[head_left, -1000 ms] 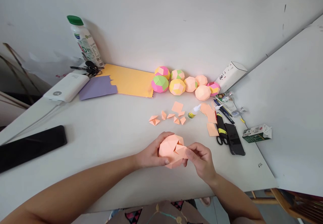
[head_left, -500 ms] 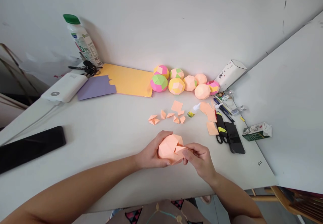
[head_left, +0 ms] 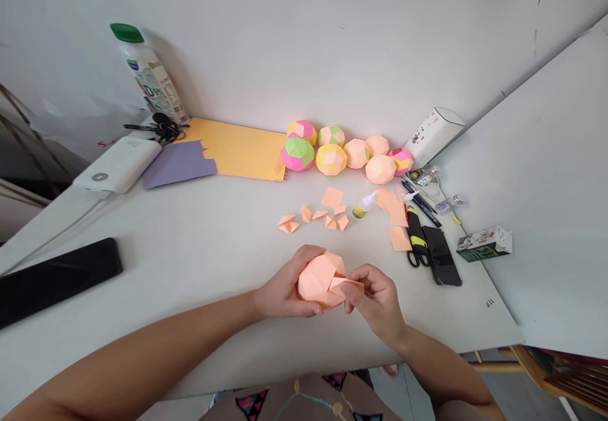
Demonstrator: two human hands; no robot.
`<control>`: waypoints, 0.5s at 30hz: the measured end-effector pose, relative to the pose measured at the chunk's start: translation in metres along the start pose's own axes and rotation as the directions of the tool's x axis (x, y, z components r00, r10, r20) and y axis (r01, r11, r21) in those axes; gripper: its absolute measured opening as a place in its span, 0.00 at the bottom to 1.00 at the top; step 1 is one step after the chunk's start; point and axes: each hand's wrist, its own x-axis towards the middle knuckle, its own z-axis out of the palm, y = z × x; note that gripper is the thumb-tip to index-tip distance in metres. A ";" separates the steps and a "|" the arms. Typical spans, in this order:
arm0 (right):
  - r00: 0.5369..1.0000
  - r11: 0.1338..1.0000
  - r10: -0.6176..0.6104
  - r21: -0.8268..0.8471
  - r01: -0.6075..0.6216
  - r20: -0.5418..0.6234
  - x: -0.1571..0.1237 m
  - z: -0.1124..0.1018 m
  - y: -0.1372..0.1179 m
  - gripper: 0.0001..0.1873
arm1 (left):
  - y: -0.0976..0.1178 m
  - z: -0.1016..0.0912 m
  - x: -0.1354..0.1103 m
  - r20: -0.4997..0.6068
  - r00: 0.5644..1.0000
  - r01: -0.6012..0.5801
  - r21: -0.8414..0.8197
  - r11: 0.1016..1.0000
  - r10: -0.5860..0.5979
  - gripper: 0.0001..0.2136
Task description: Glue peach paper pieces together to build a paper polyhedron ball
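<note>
A peach faceted paper ball (head_left: 317, 276) sits in my left hand (head_left: 285, 288), whose thumb and fingers are wrapped round its left side. My right hand (head_left: 375, 297) pinches a folded peach paper piece (head_left: 342, 283) at an opening in the ball's right side. How deep that piece sits in the opening is hidden. Beyond my hands lie several small folded peach pieces (head_left: 331, 223) and a flat peach square (head_left: 332, 197). A small glue bottle (head_left: 363, 206) with a white nozzle lies to their right.
Several finished paper balls (head_left: 331, 159) line the wall. At right are peach scraps (head_left: 393, 206), scissors (head_left: 418, 255), a phone (head_left: 443, 256) and a drink carton (head_left: 485, 245). At left are yellow paper (head_left: 244, 150), purple paper (head_left: 179, 165), a power bank (head_left: 118, 166), a bottle (head_left: 156, 79) and a black device (head_left: 59, 282).
My right hand has shifted slightly, and its fingers have moved a little on the folded piece. More of the piece's right end shows. The left hand keeps its hold on the ball.
</note>
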 end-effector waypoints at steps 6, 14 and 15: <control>0.997 0.999 0.053 0.004 -0.053 0.054 0.001 -0.002 -0.001 0.15 | -0.003 0.000 -0.001 0.010 1.000 -0.030 0.042 0.999 0.030 0.40; 0.989 0.989 0.141 0.045 -0.143 0.045 0.001 -0.002 -0.002 0.16 | -0.003 0.000 -0.002 0.003 1.000 -0.028 0.068 0.997 0.028 0.41; 0.989 0.988 0.142 0.061 -0.145 0.047 0.001 -0.002 -0.001 0.16 | -0.002 0.000 -0.001 -0.001 1.000 -0.026 0.073 0.997 0.026 0.40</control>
